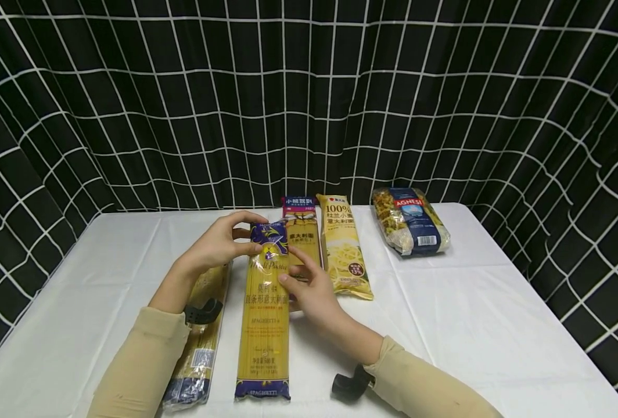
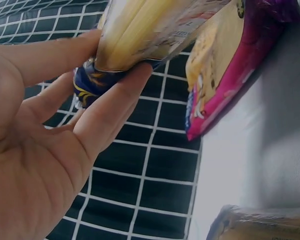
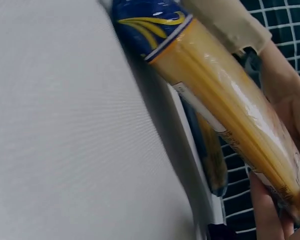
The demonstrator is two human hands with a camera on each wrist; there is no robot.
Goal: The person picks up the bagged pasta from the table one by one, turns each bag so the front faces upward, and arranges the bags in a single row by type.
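Observation:
A long clear spaghetti pack (image 1: 264,325) with yellow strands and dark blue ends lies lengthwise before me, its far end lifted. My left hand (image 1: 204,249) pinches that far end, thumb on the front and fingers behind; the left wrist view shows the blue tip (image 2: 92,85) between thumb and fingers. My right hand (image 1: 314,293) grips the pack's right side below, thumb on its front. In the right wrist view, the near blue end (image 3: 150,27) is close over the white cloth. Under my left forearm, partly hidden, lies another spaghetti pack (image 1: 199,354).
Behind my right hand lie a pasta pack with a purple-blue top (image 1: 301,223) and a yellow pasta pack (image 1: 344,249). Farther right sits a plump Agnesi pasta bag (image 1: 412,223). A black gridded curtain (image 1: 309,93) borders the white-covered table (image 1: 471,325).

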